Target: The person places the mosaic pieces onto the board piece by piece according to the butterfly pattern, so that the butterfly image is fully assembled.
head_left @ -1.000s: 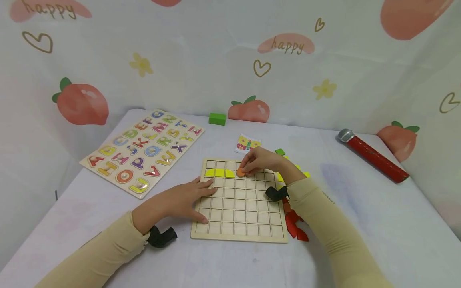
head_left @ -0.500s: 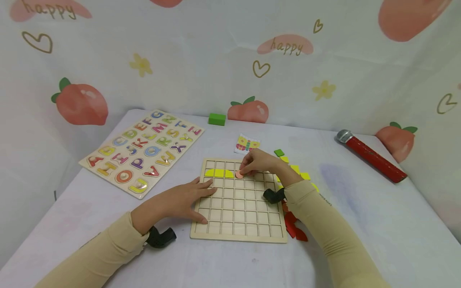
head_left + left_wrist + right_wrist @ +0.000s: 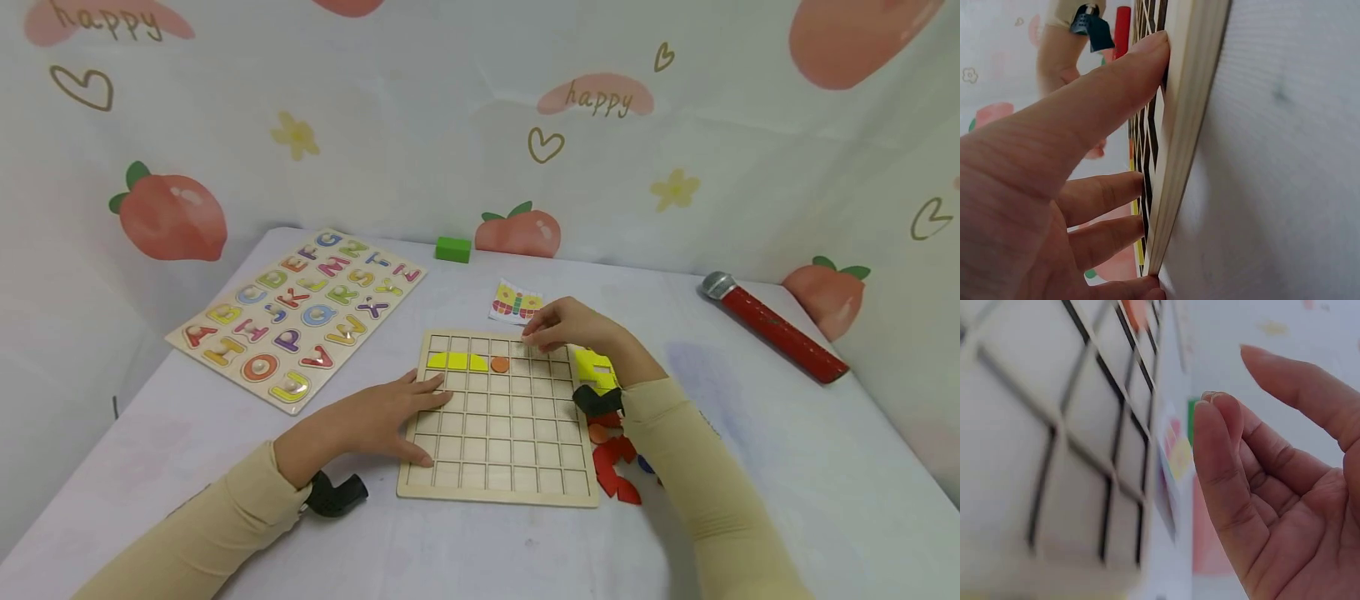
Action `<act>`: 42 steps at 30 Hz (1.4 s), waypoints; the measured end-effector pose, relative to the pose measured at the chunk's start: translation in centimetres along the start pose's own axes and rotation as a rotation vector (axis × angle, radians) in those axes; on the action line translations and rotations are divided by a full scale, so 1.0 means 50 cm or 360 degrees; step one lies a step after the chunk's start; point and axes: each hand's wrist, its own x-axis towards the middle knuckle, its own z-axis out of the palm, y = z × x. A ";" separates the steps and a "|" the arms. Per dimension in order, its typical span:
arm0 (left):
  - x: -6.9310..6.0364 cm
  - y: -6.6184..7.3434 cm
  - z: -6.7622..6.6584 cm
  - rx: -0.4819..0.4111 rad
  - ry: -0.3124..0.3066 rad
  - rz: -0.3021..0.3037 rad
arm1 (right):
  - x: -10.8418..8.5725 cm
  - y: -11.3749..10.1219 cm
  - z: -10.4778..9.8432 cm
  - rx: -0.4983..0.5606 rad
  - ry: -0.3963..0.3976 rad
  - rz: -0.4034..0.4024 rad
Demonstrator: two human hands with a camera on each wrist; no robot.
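With your left hand (image 3: 371, 415) spread on the board (image 3: 476, 450), your right hand (image 3: 576, 326), thumb and fingers apart, is hovering right of the orange disc (image 3: 500, 364), hiding the board's far-right corner.

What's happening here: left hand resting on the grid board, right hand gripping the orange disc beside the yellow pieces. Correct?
The grip is wrong: the head view shows the orange disc on the grid board, apart from the right hand. The rest is right.

Matt wooden grid board (image 3: 498, 427), paper card (image 3: 516, 302), cloth backdrop (image 3: 420, 125)
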 end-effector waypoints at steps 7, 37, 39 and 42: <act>0.000 0.001 -0.001 -0.0004 -0.0001 0.0005 | -0.052 0.042 -0.057 -0.0049 0.0216 0.0146; -0.003 -0.002 0.003 -0.0037 0.0006 0.0002 | -0.050 0.160 -0.060 -0.0165 0.0651 0.0327; -0.003 -0.003 0.003 -0.0039 0.0006 0.0000 | -0.051 0.160 -0.060 -0.0168 0.0666 0.0330; -0.002 -0.003 0.002 -0.0038 0.0005 -0.0002 | -0.052 0.158 -0.060 -0.0171 0.0670 0.0336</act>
